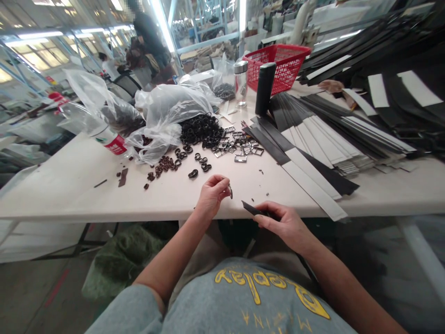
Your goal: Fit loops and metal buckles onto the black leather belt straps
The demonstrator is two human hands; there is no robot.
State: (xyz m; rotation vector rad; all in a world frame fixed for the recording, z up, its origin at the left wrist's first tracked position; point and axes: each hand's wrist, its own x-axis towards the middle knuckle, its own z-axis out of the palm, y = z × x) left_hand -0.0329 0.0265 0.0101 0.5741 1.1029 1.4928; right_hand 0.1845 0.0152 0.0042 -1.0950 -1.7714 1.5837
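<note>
Near the table's front edge, my left hand (212, 194) pinches a small metal buckle (231, 191), seen nearly edge-on. To its right, my right hand (285, 223) grips a black strap (250, 209) between thumb and fingers. The strap's end points left toward the buckle, with a gap between them; the rest of the strap is hidden behind the hand. Beyond my hands lies a loose pile of metal buckles (240, 158). Beside that is a heap of black loops (200, 131), with a few more black loops (193, 173) closer to me.
Brown loops (163, 166) lie left of centre, before plastic bags (174, 99). Black straps with white backing (313, 139) cover the table's right side. A black bottle (264, 88), a glass bottle (240, 86) and a red basket (292, 62) stand behind. A person (149, 35) is in the background.
</note>
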